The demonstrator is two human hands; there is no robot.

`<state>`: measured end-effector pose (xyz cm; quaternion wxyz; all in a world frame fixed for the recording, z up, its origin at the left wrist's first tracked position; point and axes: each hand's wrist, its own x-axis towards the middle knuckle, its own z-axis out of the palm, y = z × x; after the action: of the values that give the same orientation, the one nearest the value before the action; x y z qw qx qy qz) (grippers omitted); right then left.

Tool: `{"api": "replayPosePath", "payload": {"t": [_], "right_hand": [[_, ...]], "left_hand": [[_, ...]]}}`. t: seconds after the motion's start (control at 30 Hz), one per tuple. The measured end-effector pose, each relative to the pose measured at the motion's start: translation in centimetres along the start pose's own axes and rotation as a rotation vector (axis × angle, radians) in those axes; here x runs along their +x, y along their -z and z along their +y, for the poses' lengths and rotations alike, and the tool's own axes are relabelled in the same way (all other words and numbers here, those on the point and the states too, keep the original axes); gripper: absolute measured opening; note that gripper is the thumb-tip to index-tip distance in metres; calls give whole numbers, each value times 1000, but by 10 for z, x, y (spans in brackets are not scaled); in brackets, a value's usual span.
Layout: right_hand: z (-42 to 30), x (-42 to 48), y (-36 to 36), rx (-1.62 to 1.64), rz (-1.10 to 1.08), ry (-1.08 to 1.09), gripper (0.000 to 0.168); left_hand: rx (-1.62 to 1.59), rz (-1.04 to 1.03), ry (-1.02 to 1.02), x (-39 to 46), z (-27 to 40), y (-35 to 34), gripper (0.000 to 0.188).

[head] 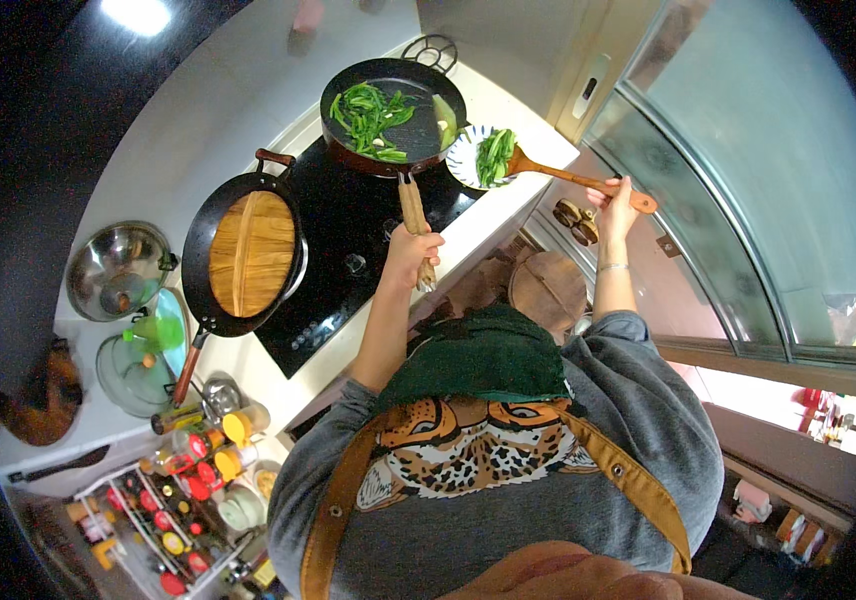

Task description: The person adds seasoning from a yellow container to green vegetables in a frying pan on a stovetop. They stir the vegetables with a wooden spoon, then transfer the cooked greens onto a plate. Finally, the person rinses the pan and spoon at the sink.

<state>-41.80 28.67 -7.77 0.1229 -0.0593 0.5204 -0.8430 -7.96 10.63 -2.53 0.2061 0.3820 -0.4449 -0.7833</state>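
Note:
My left hand [413, 253] is closed around the wooden handle of a dark frying pan [413, 97], which is over the back of the black cooktop. Cooked green leafy vegetables [371, 120] with pale bits, perhaps garlic, lie at the pan's left side, and a pale green piece [443, 120] rests near its right wall. In my right hand [615, 206] is the long handle of a wooden spatula [548, 169]. The spatula's blade touches a portion of greens [495, 157] on a white plate with blue marks [461, 159], directly right of the pan.
A wok [199, 270] with a wooden lid [248, 255] stands on the left of the cooktop [338, 277]. Metal and glass lids [118, 270] lean at the wall. A rack of jars and bottles [165, 517] is at lower left; a sliding glass door [758, 150] is at right.

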Motion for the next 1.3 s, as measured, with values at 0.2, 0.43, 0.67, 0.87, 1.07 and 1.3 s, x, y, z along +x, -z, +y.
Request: {"api": "replayPosePath", "payload": {"t": [0.2,0.43,0.67,0.87,1.07,1.3], "right_hand": [[-53,-22,-81,-250,-125,141,37],[-81,-42,-113,-452,-395,345,24],[-39,-32,-106,-701,-774,898,8],[-54,-42,-97,-657,-725,844,4],[-44,-45,-94,-694,-777,811,3],[-41,-39,-94,-724,-764,790,4]], "left_hand": [[28,11,5,-7,2,-9,26],[32,18,-2,-4,-1,-9,25],[24,20,-25,-5,2,-13,26],[29,14,-21,-8,1,-6,28],[11,1,-9,-4,2,-7,29],[19,-4,-18,-3,4,-12,29]]}}
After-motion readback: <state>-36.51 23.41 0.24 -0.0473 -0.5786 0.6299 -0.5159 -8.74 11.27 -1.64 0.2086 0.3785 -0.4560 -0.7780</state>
